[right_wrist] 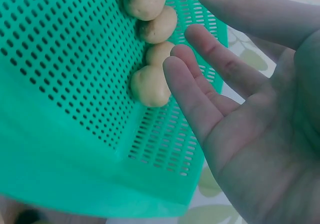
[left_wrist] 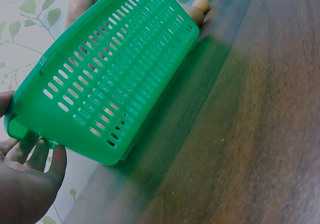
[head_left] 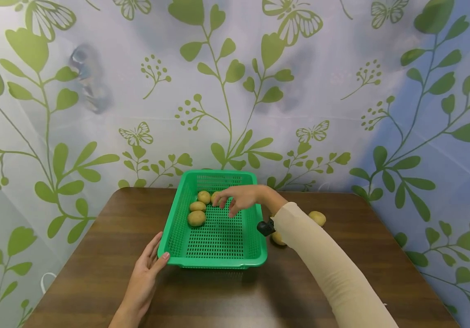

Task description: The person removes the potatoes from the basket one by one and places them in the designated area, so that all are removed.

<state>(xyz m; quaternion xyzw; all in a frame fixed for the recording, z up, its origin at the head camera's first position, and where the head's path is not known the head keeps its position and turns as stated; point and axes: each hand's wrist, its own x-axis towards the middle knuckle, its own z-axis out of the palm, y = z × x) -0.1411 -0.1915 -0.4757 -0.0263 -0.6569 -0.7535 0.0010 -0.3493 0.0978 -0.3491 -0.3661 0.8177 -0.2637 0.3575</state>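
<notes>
- Basket (head_left: 222, 263), green plastic with slotted walls, on the brown table (head_left: 95, 269).
- Left hand (head_left: 142, 273) at the near left corner of the basket, thumb over the rim, fingers clamped on the outer side of the same corner.
- Four potatoes (head_left: 196, 218) inside the basket, in a row toward its left and far side, close against one another.
- Right hand (head_left: 241, 197) over the basket, near the farthest potatoes in the row; fingers apart and loosely bent; contact between fingertips and potato impossible to tell.
- More potatoes (head_left: 317, 217) on the table, just right of the basket, partly behind the right forearm.
- Pale sleeve (head_left: 333, 269) along that forearm, black device (head_left: 264, 228) at the wrist.
- Backdrop (head_left: 235, 109) behind the table, printed with green leaves and butterflies.
</notes>
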